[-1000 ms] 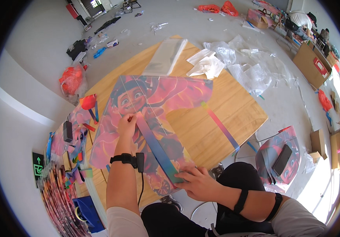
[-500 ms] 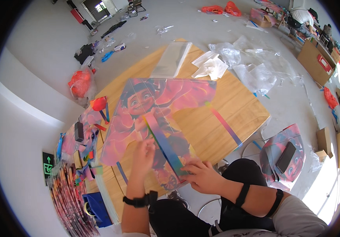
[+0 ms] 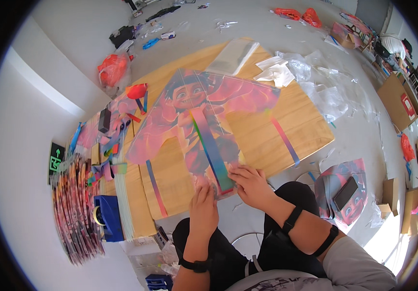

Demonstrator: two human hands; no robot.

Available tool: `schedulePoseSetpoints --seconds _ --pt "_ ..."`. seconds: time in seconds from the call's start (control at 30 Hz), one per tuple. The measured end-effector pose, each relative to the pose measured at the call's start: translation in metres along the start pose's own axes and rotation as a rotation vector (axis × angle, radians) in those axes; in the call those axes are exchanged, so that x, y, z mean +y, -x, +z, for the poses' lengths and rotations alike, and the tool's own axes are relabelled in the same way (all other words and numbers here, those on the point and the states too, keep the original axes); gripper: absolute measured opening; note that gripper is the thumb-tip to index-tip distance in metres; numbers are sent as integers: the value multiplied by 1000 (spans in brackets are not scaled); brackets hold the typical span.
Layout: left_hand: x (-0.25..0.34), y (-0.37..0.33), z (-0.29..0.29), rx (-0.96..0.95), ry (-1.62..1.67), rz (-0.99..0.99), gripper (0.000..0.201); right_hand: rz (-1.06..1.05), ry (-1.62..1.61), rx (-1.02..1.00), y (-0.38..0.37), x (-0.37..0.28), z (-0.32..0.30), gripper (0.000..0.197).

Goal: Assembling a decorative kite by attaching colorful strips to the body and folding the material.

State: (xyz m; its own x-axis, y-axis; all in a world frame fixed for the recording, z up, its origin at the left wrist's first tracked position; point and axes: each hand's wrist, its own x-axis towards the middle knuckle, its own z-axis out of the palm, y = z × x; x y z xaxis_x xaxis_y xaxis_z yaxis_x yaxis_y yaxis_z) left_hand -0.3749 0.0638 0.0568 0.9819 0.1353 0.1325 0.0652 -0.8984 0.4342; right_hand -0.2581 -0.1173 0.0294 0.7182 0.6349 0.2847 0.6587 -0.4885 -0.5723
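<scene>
sheet (image 3: 219,110) printed with cartoon figure, spread on tabletop (image 3: 307,119); rainbow strip (image 3: 210,150) down its middle. right hand (image 3: 251,185), fingers loosely bent, at strip's lower end; left hand (image 3: 204,207) half-curled at sheet's bottom edge. cannot tell whether either grips.

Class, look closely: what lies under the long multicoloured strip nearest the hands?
The strip lies on the printed cartoon sheet, whose figure shows on both sides; below that is the wooden table. Print directly beneath the strip is covered and cannot be seen.
</scene>
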Motion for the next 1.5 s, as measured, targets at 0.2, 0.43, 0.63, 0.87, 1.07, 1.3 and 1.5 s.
schedulePoseSetpoints --seconds 0.2,0.43,0.63,0.87,1.07,1.3,1.5 --pt "-9 -3 25 139 -2 54 46 -13 -1 -19 2 0 0 48" --pt "-21 -3 32 152 161 65 40 13 -69 -28 1 0 -2 53" --pt "-19 0 35 148 150 51 39 15 -38 -44 0 -3 -1 51" --pt "-19 1 34 112 152 21 40 1 -52 -32 0 -4 0 50" --pt "-15 0 31 143 180 38 38 -23 -18 -59 0 -1 0 39" --pt "-17 2 32 169 131 88 32 -57 19 -44 2 -3 2 34" --pt "-17 2 30 146 95 89 32 -82 51 -22 2 -4 2 33"
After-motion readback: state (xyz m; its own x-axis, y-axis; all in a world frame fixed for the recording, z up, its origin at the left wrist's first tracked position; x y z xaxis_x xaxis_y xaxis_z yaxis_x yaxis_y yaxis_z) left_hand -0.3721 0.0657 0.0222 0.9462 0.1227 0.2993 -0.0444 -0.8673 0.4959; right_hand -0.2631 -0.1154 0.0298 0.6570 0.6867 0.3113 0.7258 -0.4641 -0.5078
